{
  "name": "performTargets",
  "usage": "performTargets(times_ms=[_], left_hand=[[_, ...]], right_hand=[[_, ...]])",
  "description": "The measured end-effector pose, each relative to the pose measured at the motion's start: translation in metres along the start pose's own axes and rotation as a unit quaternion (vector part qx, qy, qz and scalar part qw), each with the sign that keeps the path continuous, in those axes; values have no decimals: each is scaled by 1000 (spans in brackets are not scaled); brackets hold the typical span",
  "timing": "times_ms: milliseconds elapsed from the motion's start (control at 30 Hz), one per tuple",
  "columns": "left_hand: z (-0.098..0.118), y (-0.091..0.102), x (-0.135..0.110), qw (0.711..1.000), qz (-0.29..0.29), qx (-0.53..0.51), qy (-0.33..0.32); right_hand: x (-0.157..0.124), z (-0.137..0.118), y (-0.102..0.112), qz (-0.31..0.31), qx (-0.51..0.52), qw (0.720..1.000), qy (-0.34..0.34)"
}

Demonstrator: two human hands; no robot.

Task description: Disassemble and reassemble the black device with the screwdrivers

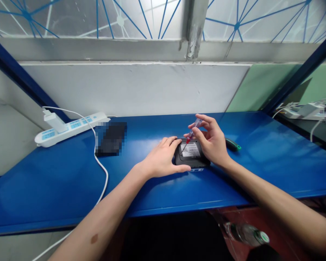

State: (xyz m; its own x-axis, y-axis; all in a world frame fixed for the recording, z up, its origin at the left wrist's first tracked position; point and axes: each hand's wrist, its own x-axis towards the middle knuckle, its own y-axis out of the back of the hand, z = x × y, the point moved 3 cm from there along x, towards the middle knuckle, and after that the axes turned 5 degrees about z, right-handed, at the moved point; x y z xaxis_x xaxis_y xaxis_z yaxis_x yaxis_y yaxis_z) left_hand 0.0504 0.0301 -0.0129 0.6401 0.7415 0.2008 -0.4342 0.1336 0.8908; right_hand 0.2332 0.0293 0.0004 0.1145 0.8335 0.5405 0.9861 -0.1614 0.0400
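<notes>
Black device point(192, 151) in wide-spread left hand point(163, 157), tilted screwdriver point(190, 136) in right hand point(213, 142)

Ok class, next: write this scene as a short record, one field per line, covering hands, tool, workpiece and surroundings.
Left hand: holds black box by its left end
Right hand: holds tilted screwdriver
Screwdriver tip: near white label's left edge; contact unclear
Surface: blue table
Right of box: green-and-black handle
Left side: white power strip, white cable, pixelated dark object
Below table: clear bottle
</notes>
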Motion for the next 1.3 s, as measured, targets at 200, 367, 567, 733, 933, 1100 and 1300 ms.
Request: performTargets(times_ms=[200, 367, 567, 733, 933, 1100, 1300], left_hand=[[1, 1, 0, 1000, -1, -5, 4], [0, 0, 0, 1000, 3, -5, -4], [1, 1, 0, 1000, -5, -5, 4], [1, 1, 0, 1000, -3, -9, 4], [-1, 1, -1, 1000, -5, -9, 3], [0, 1, 0, 1000, -13, -3, 14], [0, 1, 0, 1000, -11, -9, 15]], right_hand=[[-3, -3, -1, -42, 31, 999, -4], [-4, -6, -4, -46, 44, 998, 8], [-2, -5, -3, -6, -5, 999, 51], [-3, -4, -2, -35, 28, 999, 13], [-2, -4, -3, -38, 28, 999, 4], [-1, -3, -1, -24, -5, 999, 27], [-3, -4, -2, -57, 9, 998, 23]])
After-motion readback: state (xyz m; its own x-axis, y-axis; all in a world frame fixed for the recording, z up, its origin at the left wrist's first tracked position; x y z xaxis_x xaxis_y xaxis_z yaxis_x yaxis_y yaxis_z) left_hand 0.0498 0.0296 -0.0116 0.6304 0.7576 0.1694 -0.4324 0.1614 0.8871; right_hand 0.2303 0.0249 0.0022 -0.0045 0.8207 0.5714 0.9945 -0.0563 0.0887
